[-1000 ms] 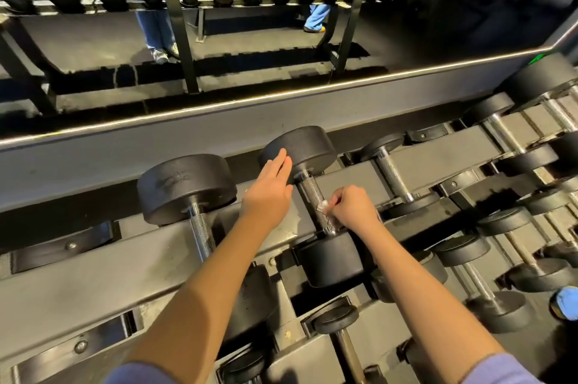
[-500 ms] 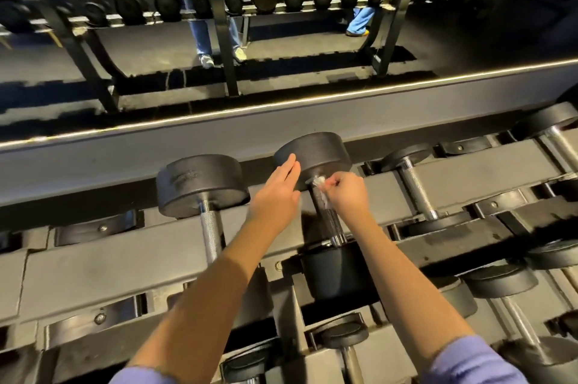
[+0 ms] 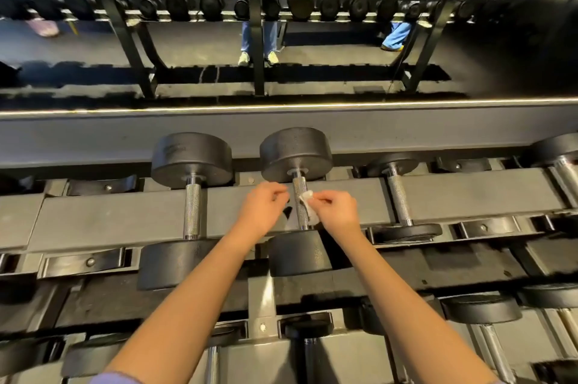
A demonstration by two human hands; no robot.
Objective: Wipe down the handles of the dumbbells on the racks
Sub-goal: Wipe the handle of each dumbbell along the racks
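A black dumbbell with a knurled steel handle (image 3: pixel 299 192) lies across the top tier of the grey rack (image 3: pixel 125 217), straight ahead of me. My right hand (image 3: pixel 337 210) pinches a small white wipe (image 3: pixel 308 210) and holds it against the right side of that handle. My left hand (image 3: pixel 264 210) hovers just left of the handle with its fingers loosely curled and nothing in it. The dumbbell's far head (image 3: pixel 295 153) and near head (image 3: pixel 298 253) are both uncovered.
A larger dumbbell (image 3: pixel 192 211) lies to the left and a smaller one (image 3: pixel 398 199) to the right on the same tier. More dumbbells (image 3: pixel 481 310) fill the lower tier. Behind the rack a mirror shows another rack and standing people's legs (image 3: pixel 258 33).
My left hand has come off the dumbbell's far head and curled beside the handle. My right hand moved the wipe up the handle, then slightly back down. The view has swung to face the rack squarely.
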